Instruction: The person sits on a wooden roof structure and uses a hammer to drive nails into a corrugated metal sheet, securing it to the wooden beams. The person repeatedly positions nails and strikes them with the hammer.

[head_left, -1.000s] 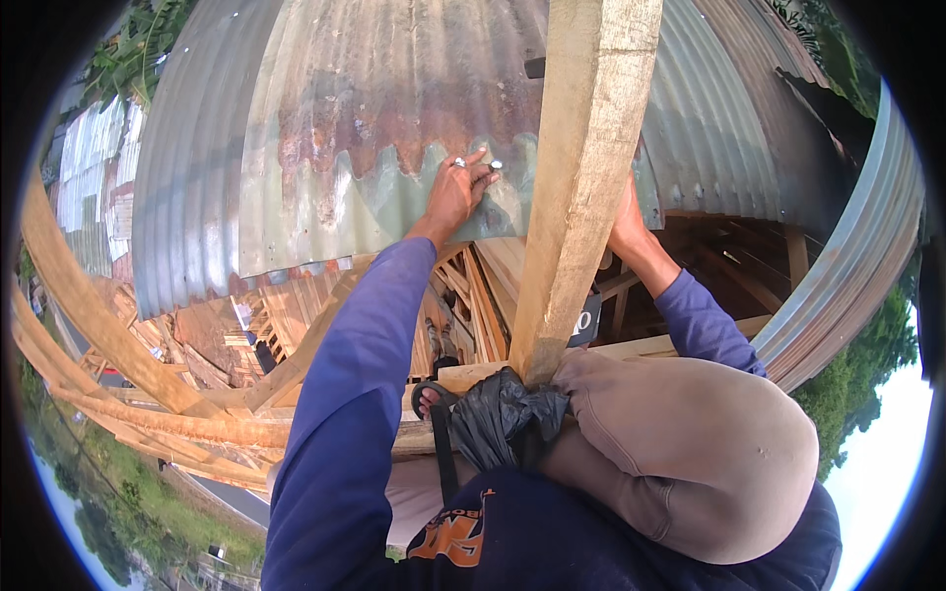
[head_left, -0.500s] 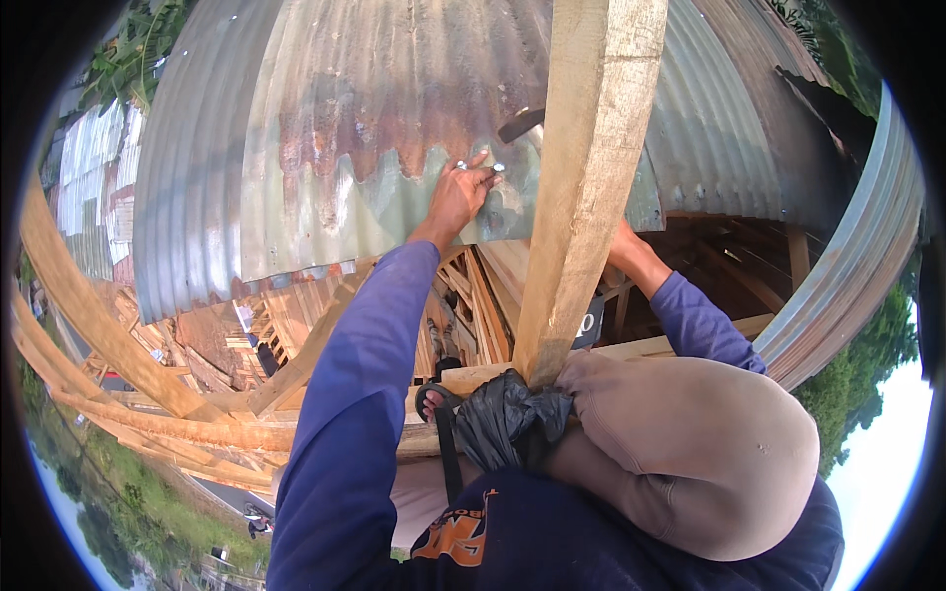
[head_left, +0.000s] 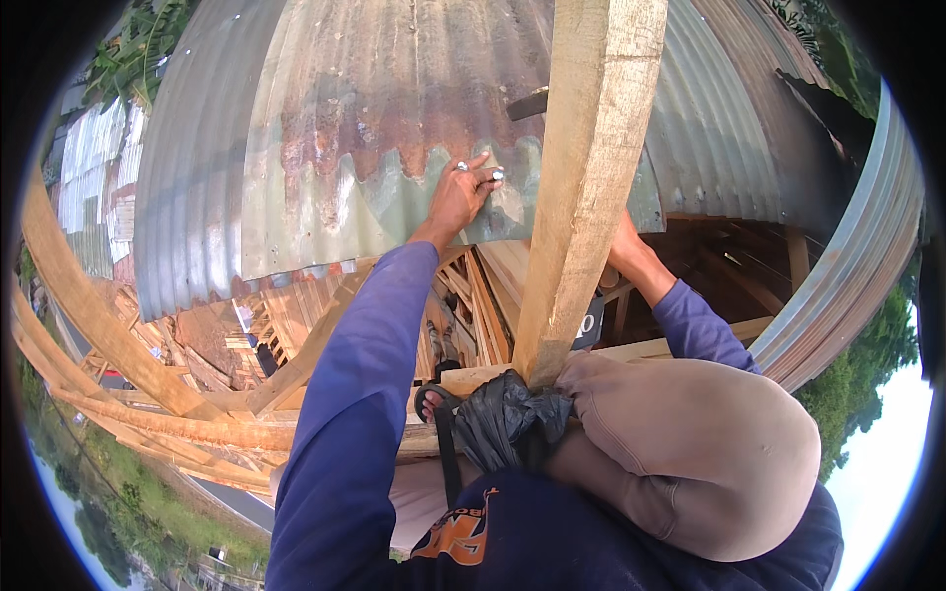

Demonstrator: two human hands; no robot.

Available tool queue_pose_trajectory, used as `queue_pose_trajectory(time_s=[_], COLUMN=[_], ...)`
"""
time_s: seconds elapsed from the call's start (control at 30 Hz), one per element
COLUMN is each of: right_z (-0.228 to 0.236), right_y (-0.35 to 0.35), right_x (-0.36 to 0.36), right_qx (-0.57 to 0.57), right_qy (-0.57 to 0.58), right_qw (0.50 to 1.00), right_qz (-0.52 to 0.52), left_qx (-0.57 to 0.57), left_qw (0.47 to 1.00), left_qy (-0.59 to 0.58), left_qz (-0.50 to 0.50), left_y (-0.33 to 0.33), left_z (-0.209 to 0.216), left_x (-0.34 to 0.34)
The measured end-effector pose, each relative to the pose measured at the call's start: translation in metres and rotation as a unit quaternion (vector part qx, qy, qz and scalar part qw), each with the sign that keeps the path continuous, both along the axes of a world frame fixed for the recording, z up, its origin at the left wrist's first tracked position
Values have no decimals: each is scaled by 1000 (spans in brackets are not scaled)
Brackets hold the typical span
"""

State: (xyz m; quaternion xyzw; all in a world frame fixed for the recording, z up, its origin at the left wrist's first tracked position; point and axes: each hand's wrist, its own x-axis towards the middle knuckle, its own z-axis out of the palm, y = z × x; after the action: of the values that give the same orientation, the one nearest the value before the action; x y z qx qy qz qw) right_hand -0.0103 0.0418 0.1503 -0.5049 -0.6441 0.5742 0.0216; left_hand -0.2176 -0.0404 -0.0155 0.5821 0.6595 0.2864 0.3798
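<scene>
My left hand (head_left: pixel 463 200) rests on the rusted lower part of a corrugated metal sheet (head_left: pixel 394 222). Its thumb and fingers pinch a nail with a broad pale head (head_left: pixel 497 175), upright against the sheet; a ring shows on one finger. Just beyond the nail is the dark head of a hammer (head_left: pixel 528 104), raised off the metal and sticking out left of a wooden post (head_left: pixel 591 177). The post hides the hammer's handle and most of my right hand (head_left: pixel 624 239), whose wrist comes in from the right in line with the hammer.
A black plastic bag (head_left: pixel 507 419) hangs by the foot of the post, next to my bent knee (head_left: pixel 729 453). Wooden beams (head_left: pixel 236 430) run left and below, with drops between them onto stacked planks (head_left: pixel 483 305). A curved metal sheet (head_left: pixel 857 266) stands at right.
The hammer head has moved up and slightly right, away from the nail, and turned a little. My left hand stays on the nail, nearly still.
</scene>
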Motion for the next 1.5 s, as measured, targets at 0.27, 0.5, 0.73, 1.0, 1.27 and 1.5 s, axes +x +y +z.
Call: queue_pose_trajectory(time_s=[0.27,0.5,0.73,1.0,1.27,1.5], right_z=[-12,-1,-32,-11,-34,-48], right_y=[-14,9,-4,23,-3,11], right_x=[11,-4,15,10,19,16], right_qx=[99,47,73,30,132,183], right_qy=[-30,-10,41,33,6,78], right_qw=[991,999,990,999,989,973], right_qz=[80,25,110,-8,61,116], left_qx=[-20,15,-35,-29,-65,-64], left_qw=[995,998,995,997,996,996], left_qy=[-82,-24,-61,-48,-41,-36], left_qz=[60,47,66,55,52,57], left_y=[-1,-1,3,3,4,9], left_z=[13,-7,9,13,17,18], left_x=[-2,-6,-6,-3,0,-1])
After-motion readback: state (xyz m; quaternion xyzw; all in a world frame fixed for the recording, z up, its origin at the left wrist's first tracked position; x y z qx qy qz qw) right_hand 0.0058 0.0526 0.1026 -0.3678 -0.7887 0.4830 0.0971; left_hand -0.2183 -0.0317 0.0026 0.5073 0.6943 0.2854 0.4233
